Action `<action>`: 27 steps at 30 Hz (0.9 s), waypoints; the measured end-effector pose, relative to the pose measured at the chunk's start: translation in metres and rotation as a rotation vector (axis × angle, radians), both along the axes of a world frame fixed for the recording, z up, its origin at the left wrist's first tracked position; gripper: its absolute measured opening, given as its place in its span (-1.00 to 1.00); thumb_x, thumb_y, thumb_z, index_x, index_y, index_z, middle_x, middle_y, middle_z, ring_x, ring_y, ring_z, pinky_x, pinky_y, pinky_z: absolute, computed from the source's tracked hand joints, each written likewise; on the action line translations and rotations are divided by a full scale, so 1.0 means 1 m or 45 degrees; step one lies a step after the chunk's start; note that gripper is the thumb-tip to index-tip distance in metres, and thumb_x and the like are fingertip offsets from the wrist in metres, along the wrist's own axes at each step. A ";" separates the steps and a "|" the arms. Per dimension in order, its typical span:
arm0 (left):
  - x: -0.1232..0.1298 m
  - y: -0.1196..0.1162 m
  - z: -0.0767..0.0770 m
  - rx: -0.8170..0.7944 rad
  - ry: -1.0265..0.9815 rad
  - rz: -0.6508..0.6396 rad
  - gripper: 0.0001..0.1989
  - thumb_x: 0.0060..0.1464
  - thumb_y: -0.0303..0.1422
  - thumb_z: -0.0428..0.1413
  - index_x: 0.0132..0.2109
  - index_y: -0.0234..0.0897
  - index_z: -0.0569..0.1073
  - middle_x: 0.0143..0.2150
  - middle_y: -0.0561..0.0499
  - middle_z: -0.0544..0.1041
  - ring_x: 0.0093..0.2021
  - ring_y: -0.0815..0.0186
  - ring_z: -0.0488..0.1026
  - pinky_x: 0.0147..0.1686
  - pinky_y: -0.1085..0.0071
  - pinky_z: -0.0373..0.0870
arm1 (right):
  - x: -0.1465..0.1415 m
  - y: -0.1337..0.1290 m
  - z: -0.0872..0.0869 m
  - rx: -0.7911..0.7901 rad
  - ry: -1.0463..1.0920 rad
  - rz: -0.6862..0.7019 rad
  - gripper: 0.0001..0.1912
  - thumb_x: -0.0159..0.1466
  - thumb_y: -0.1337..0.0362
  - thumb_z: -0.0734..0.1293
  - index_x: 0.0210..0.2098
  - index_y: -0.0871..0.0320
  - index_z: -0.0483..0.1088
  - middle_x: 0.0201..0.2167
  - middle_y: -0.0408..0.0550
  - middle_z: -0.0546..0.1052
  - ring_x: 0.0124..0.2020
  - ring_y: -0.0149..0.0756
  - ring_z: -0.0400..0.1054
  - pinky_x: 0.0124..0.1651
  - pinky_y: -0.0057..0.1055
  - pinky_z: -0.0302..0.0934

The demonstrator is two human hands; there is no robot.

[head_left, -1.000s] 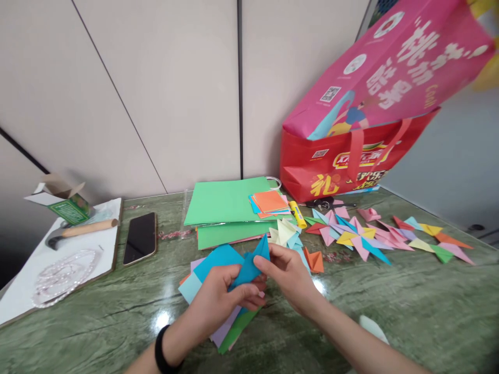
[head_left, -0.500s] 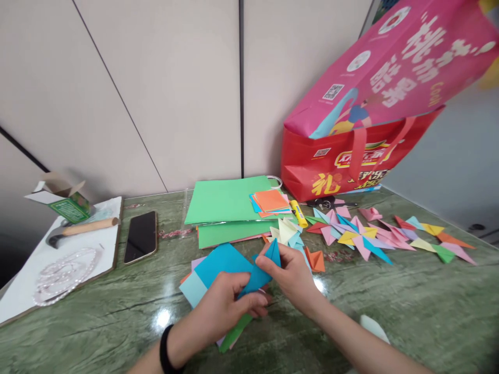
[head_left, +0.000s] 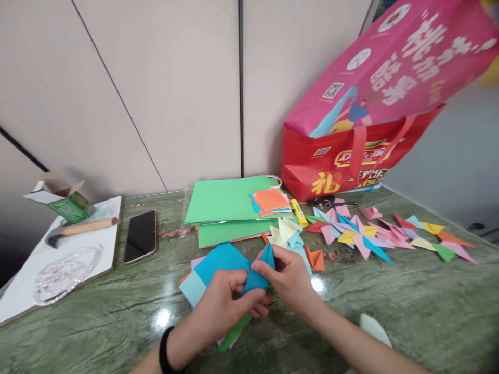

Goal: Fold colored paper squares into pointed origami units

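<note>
A partly folded blue paper point(head_left: 257, 275) is held between both hands, just above the table. My left hand point(head_left: 230, 298), with a black band on the wrist, grips its lower left part between thumb and fingers. At its upper right, my right hand point(head_left: 286, 270) pinches a pointed flap. Beneath the hands lies a fanned pile of coloured square sheets, a blue sheet point(head_left: 222, 262) on top and a light blue one point(head_left: 192, 291) beside it. The fingertips under the folded paper are partly hidden.
Folded paper pieces point(head_left: 362, 239) spread across the right. Behind are green sheets point(head_left: 230, 200), small squares point(head_left: 272, 200), a yellow tube point(head_left: 298, 213) and a red bag point(head_left: 312, 171). At left are a phone point(head_left: 141, 237), a sickle point(head_left: 83, 227), beads point(head_left: 64, 275) and an open box point(head_left: 72, 205).
Both hands remain on the blue paper. My right hand and the pointed flap have shifted slightly left and down, closer to my left hand.
</note>
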State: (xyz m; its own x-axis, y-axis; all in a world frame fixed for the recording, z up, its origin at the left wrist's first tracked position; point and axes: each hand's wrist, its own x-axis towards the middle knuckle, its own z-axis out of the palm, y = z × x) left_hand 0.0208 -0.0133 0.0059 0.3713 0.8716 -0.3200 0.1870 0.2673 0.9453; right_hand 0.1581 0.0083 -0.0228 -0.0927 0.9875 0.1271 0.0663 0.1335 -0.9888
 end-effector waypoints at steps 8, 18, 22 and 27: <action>0.002 -0.001 -0.002 0.033 0.061 0.029 -0.82 -0.05 -0.31 0.12 -0.48 -0.34 0.46 -0.55 0.00 0.57 -0.49 0.26 0.53 -0.44 0.39 0.47 | -0.001 -0.003 0.006 0.204 -0.098 0.020 -0.76 0.09 0.20 0.33 -0.60 0.16 0.24 -0.65 -0.21 0.29 -0.60 -0.44 0.11 -0.54 -0.50 0.02; 0.004 -0.008 -0.005 0.221 0.114 -0.101 -0.75 0.05 -0.27 0.05 -0.43 -0.35 0.48 -0.46 -0.04 0.59 -0.44 0.24 0.54 -0.42 0.42 0.46 | -0.005 -0.007 0.002 0.069 -0.119 -0.174 -0.72 0.10 0.14 0.29 -0.61 0.15 0.20 -0.69 -0.24 0.23 -0.65 -0.47 0.08 -0.62 -0.53 0.03; 0.004 -0.011 -0.002 0.084 -0.048 -0.144 -0.75 0.06 -0.25 0.04 -0.33 -0.39 0.46 -0.35 -0.13 0.60 -0.34 0.19 0.55 -0.33 0.32 0.48 | -0.001 -0.006 0.003 0.059 -0.109 -0.173 -0.74 0.11 0.14 0.28 -0.59 0.14 0.21 -0.73 -0.28 0.17 -0.68 -0.48 0.06 -0.66 -0.55 0.02; 0.002 -0.010 0.003 -0.036 -0.130 -0.143 -0.80 0.04 -0.28 0.08 -0.30 -0.38 0.40 -0.26 -0.15 0.58 -0.28 0.17 0.55 -0.27 0.28 0.46 | 0.003 0.000 0.005 0.102 -0.135 -0.168 -0.74 0.12 0.13 0.27 -0.58 0.14 0.20 -0.70 -0.27 0.18 -0.64 -0.46 0.06 -0.60 -0.53 0.02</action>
